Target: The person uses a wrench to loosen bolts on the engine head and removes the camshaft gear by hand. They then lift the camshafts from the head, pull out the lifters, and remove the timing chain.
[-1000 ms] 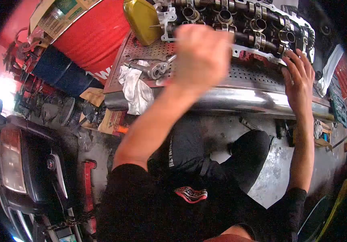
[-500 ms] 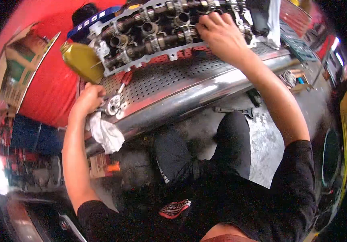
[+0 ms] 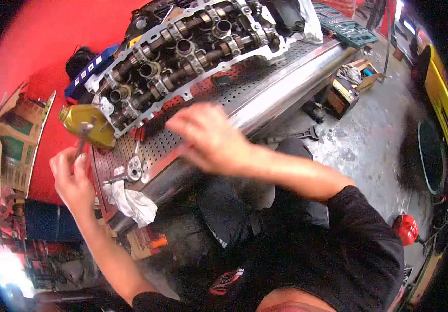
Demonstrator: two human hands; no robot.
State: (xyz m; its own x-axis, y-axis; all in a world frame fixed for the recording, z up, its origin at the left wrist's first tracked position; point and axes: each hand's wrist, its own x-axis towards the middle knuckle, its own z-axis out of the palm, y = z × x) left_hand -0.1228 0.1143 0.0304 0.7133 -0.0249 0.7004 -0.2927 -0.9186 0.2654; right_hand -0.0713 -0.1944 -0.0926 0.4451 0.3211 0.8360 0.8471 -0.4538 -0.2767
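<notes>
My left hand is raised at the left edge of the bench, closed round a small metal tool that points upward in front of the yellow-green bottle. My right hand is in the air over the perforated bench top, blurred by motion, so its fingers cannot be made out well. Behind both lies the cylinder head with its camshafts. A ratchet with a red handle rests on the bench near a white rag.
The perforated metal bench has a rounded front edge. A green tool case sits at its far right end. Cardboard boxes stand at the left. On the floor are a battery and a dark metal part.
My right hand has come off the cylinder head, moving left and down over the bench. My left hand has lifted away from the ratchet with a metal tool in it. The view has shifted.
</notes>
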